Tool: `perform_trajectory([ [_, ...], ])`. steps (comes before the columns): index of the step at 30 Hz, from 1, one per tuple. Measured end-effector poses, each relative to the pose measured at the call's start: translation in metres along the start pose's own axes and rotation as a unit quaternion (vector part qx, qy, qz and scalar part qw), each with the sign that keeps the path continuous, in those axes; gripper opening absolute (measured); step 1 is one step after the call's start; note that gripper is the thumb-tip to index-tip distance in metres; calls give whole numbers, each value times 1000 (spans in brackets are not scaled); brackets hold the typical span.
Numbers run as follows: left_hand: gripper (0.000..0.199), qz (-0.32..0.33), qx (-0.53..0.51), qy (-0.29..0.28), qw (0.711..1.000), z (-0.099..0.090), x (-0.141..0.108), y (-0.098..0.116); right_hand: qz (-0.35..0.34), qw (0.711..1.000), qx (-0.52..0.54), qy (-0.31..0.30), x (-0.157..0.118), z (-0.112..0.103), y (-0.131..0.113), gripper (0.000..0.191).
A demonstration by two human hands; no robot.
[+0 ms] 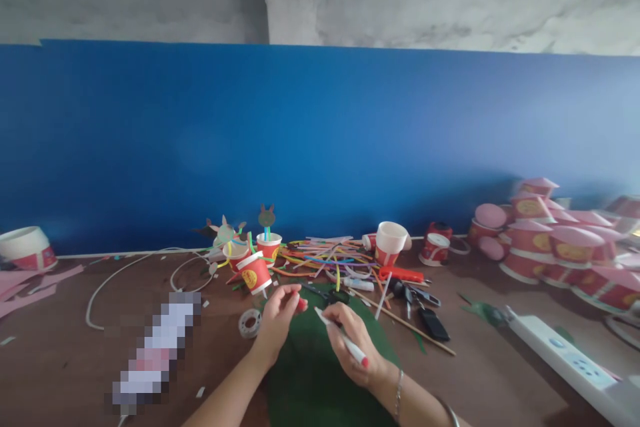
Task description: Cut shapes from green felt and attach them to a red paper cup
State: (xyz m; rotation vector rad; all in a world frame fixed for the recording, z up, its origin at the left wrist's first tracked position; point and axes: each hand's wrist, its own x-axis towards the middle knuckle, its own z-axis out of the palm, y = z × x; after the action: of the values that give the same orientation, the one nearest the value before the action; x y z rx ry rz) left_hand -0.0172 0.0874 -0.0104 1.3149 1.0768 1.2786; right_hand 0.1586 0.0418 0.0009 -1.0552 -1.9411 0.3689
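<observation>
Right hand (pixel 357 331) grips marker (pixel 354 349), left hand (pixel 278 320) pinches apparent cap (pixel 302 305), green sheet's (pixel 320 387) far edge; likely marking prep, wants steady tip.

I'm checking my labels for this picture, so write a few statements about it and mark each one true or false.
1. The right hand holds a white marker. True.
2. The left hand holds nothing. False: it pinches a small red item.
3. A green sheet lies on the brown table. True.
4. The silver bracelet is worn on the left. False: the bracelet is on the right.
</observation>
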Motion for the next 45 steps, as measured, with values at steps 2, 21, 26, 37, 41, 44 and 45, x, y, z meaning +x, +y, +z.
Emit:
perform_trajectory([
  [2, 35, -64, -113, 1, 992, 2, 0, 2, -9, 1000, 0, 6, -1, 2, -1, 9],
  [21, 30, -82, -68, -140, 984, 3, -9, 15, 106, 980, 167, -22, 2, -2, -11, 16],
  [26, 28, -41, 14, -131, 990, 6, -16, 17, 132, 955, 261, -44, 1, -2, -14, 22],
  [37, 29, 0, 41, -109, 993, 16, -30, 10, 145, 954, 259, -42, 0, 5, -19, 25],
  [41, 32, 5, 37, -94, 995, 19, -32, 8, 135, 958, 249, -38, 1, 7, -22, 25],
  [44, 34, -25, 8, -66, 997, 19, -27, 7, 168, 940, 296, -34, 5, 10, -22, 22],
  [45, 36, -32, 1, -44, 999, 19, -25, 6, 193, 927, 319, -26, 8, 11, -21, 20],
])
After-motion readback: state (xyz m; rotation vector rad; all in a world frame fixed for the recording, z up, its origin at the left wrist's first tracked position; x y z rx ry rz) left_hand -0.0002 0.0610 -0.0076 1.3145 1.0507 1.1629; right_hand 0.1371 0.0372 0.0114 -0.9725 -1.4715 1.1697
